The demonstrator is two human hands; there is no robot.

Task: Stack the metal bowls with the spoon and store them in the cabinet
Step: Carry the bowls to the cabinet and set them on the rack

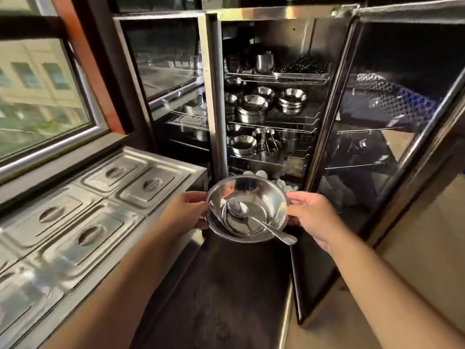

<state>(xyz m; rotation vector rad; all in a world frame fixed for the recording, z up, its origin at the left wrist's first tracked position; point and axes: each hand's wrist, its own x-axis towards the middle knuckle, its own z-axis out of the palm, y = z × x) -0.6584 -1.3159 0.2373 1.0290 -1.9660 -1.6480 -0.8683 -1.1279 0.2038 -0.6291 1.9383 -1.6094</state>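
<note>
Stacked bowls carried up to the open cabinet, ready to be shelved.

The tall steel cabinet with wire shelves (274,79) stands open at the far side, its glass door (377,147) swung right. In front of it, near the low shelves, the shiny nested metal bowls (261,195) hang in the air; the left hand (185,209) and right hand (310,214) each clasp the rim, fingers curled. The steel spoon (254,219) lies inside, handle over the near rim. Next, I'd judge: lift level onto a shelf with room, so the spoon doesn't slide.
</note>
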